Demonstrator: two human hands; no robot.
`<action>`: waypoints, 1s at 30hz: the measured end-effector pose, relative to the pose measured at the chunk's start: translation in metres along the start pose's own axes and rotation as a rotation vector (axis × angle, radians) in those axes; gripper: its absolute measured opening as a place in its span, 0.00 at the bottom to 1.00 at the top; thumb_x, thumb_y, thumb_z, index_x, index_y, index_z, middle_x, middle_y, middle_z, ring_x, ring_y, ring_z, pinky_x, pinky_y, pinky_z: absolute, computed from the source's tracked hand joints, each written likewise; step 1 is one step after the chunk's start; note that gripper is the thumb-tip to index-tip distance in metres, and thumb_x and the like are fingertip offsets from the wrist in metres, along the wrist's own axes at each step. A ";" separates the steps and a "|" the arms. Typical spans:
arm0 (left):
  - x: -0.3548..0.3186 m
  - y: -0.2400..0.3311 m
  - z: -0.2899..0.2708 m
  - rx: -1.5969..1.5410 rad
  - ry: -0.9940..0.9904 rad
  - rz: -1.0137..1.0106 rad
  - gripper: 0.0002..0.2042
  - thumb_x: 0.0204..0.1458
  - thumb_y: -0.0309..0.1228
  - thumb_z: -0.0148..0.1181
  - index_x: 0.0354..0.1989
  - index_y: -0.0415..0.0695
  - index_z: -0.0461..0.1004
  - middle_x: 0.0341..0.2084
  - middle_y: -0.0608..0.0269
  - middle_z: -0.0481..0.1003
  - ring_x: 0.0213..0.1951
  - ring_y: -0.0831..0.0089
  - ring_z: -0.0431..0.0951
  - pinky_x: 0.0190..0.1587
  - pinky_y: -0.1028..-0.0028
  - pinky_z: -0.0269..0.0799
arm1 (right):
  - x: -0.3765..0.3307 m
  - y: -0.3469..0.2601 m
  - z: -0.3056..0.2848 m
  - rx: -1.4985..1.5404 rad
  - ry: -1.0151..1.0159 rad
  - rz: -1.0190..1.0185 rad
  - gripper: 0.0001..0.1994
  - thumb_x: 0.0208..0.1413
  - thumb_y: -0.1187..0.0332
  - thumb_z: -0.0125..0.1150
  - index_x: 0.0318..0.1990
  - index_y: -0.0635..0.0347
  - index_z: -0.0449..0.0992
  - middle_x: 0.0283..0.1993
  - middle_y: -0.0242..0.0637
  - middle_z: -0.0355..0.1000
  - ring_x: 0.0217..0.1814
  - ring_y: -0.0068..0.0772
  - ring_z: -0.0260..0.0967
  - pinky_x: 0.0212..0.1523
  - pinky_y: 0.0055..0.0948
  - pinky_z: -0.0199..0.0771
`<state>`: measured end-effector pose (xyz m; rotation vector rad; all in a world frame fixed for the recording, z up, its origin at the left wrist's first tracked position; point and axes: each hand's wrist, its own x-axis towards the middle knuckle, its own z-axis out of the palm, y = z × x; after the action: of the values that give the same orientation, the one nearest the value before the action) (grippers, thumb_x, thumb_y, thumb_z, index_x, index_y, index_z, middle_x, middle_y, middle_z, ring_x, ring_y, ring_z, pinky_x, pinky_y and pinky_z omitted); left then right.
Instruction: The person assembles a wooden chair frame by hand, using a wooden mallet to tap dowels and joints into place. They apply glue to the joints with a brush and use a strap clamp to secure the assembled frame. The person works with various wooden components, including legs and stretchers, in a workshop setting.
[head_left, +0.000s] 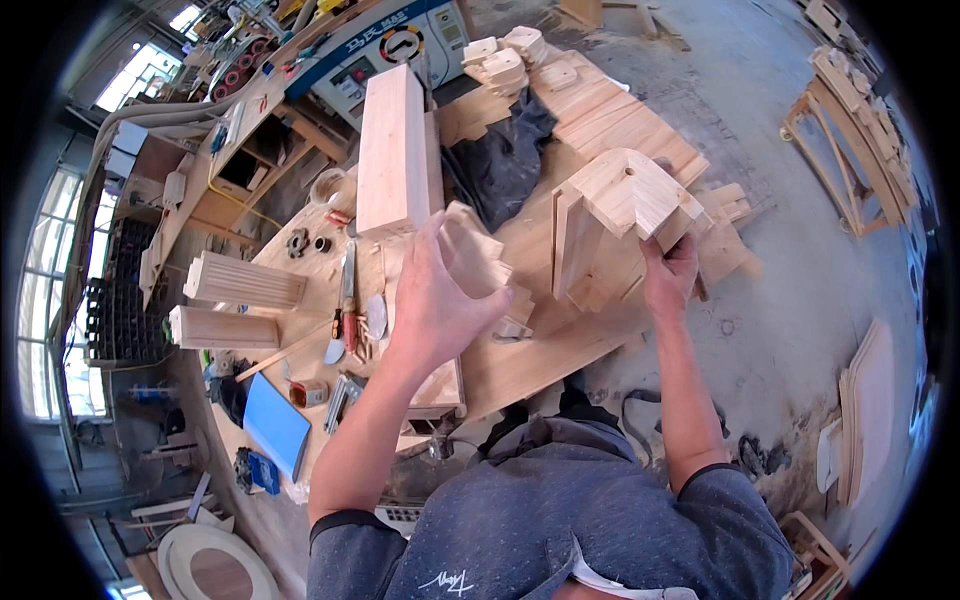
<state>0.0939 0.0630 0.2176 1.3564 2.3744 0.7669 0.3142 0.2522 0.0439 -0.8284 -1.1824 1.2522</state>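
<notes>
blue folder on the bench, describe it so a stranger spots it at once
Start at the long wooden workbench and go to its near-left end, left of the person's left forearm. The blue folder lies flat there, the only bright blue slab among pale timber blocks and hand tools.

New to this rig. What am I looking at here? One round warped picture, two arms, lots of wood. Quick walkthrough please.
There is no machine: a person works with bare hands. The single picture comes from a wide fisheye camera on their head, looking down, so straight edges bend near the rim and the forearms enter from below.

The left hand grips a small stepped wooden piece. The right hand holds a larger wooden assembly from underneath, lifted over the workbench.

On the bench lie a tall wooden block, two ribbed wooden blocks, a black cloth, hand tools, a blue folder and stacked wood pieces. The floor around is concrete.
</notes>
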 end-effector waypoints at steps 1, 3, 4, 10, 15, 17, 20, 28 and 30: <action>0.003 -0.009 0.000 -0.077 0.011 0.044 0.54 0.36 0.40 0.78 0.71 0.33 0.53 0.62 0.40 0.65 0.64 0.50 0.67 0.66 0.60 0.64 | -0.004 0.001 0.007 0.027 -0.018 0.011 0.12 0.59 0.74 0.69 0.47 0.61 0.72 0.45 0.31 0.76 0.46 0.19 0.71 0.51 0.24 0.71; 0.014 -0.015 -0.019 -0.135 -0.181 0.147 0.54 0.34 0.39 0.78 0.72 0.36 0.52 0.62 0.41 0.66 0.64 0.50 0.68 0.66 0.60 0.64 | -0.011 0.005 0.020 0.080 -0.047 0.013 0.13 0.60 0.74 0.69 0.48 0.61 0.71 0.46 0.31 0.76 0.47 0.20 0.71 0.52 0.24 0.71; 0.019 -0.015 -0.025 -0.167 -0.278 0.204 0.55 0.34 0.38 0.78 0.72 0.37 0.52 0.62 0.41 0.66 0.63 0.49 0.68 0.66 0.60 0.64 | -0.014 0.008 0.027 0.106 -0.058 0.003 0.13 0.60 0.74 0.68 0.48 0.61 0.71 0.46 0.32 0.76 0.48 0.20 0.71 0.52 0.24 0.71; 0.029 -0.021 -0.022 -0.061 -0.278 0.321 0.54 0.32 0.36 0.77 0.72 0.39 0.53 0.63 0.43 0.66 0.65 0.49 0.67 0.68 0.60 0.62 | -0.029 0.028 0.028 -0.023 -0.107 -0.076 0.15 0.61 0.73 0.68 0.51 0.61 0.70 0.46 0.32 0.74 0.49 0.20 0.70 0.54 0.25 0.71; 0.026 -0.018 -0.020 -0.054 -0.272 0.322 0.53 0.31 0.35 0.76 0.72 0.39 0.55 0.63 0.44 0.66 0.65 0.50 0.66 0.68 0.60 0.63 | -0.027 0.021 0.022 0.040 -0.012 -0.102 0.15 0.61 0.73 0.68 0.51 0.62 0.69 0.47 0.33 0.74 0.49 0.20 0.70 0.53 0.25 0.71; 0.025 -0.022 -0.017 -0.054 -0.257 0.301 0.54 0.28 0.35 0.76 0.72 0.40 0.56 0.63 0.47 0.67 0.64 0.53 0.68 0.65 0.61 0.66 | -0.024 0.012 0.022 -0.001 -0.017 -0.109 0.15 0.61 0.74 0.68 0.51 0.62 0.69 0.47 0.33 0.74 0.48 0.20 0.70 0.53 0.25 0.71; 0.025 -0.018 -0.014 -0.052 -0.252 0.346 0.54 0.29 0.35 0.76 0.72 0.41 0.57 0.63 0.48 0.67 0.64 0.54 0.68 0.65 0.61 0.66 | -0.024 0.021 0.023 -0.090 -0.012 -0.090 0.14 0.61 0.74 0.68 0.50 0.62 0.69 0.47 0.33 0.74 0.48 0.19 0.70 0.53 0.25 0.71; 0.027 -0.026 -0.017 -0.164 -0.237 0.282 0.53 0.29 0.35 0.77 0.71 0.40 0.58 0.62 0.48 0.69 0.64 0.56 0.70 0.66 0.62 0.66 | -0.030 0.025 0.037 0.008 -0.061 -0.061 0.15 0.60 0.76 0.67 0.51 0.62 0.69 0.49 0.33 0.74 0.50 0.20 0.69 0.53 0.24 0.70; 0.028 -0.030 -0.016 -0.187 -0.219 0.288 0.53 0.29 0.35 0.77 0.71 0.40 0.59 0.61 0.47 0.70 0.64 0.56 0.70 0.66 0.62 0.66 | -0.032 0.024 0.040 0.056 -0.034 -0.026 0.15 0.60 0.76 0.67 0.51 0.62 0.69 0.50 0.33 0.74 0.51 0.20 0.69 0.54 0.25 0.69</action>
<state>0.0505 0.0697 0.2134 1.6282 1.9151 0.8434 0.2721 0.2198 0.0245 -0.7513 -1.1765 1.2769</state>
